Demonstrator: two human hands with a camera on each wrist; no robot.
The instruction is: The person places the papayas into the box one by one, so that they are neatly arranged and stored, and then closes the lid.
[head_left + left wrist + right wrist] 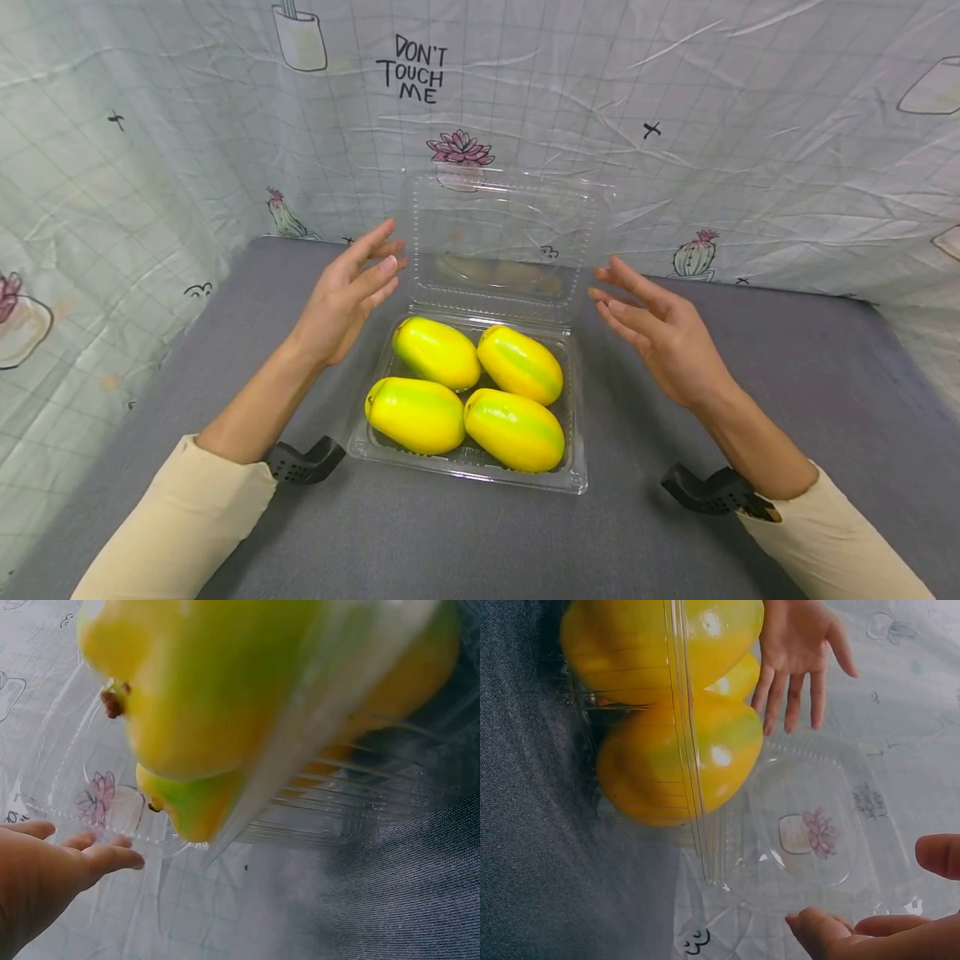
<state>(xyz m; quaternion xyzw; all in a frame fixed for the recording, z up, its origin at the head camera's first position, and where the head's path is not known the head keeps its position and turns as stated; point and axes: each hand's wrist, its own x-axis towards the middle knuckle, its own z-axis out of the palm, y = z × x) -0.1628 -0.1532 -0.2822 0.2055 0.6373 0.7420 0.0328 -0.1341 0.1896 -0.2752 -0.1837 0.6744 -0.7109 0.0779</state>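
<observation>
A clear plastic clamshell box (468, 478) lies on the grey cloth with its lid (502, 225) raised upright at the back. Several glossy yellow-green, mango-like fruits (415, 414) fill its base in two rows. My left hand (337, 300) hovers at the lid's left side, fingers spread and extended, holding nothing. On the opposite side, my right hand (667, 337) faces it, fingers reaching toward the lid's right edge, also holding nothing. In the left wrist view, the fruits (202, 690) show brown stem ends. The right wrist view shows the left palm (799, 645) beyond the box.
Grey cloth (465, 550) covers the table surface. Behind and at both sides hangs a pale, wrinkled curtain (562, 92) printed with a grid, potted plants and lettering. A black wrist mount (307, 462) sits on the left forearm, another (708, 490) on the right.
</observation>
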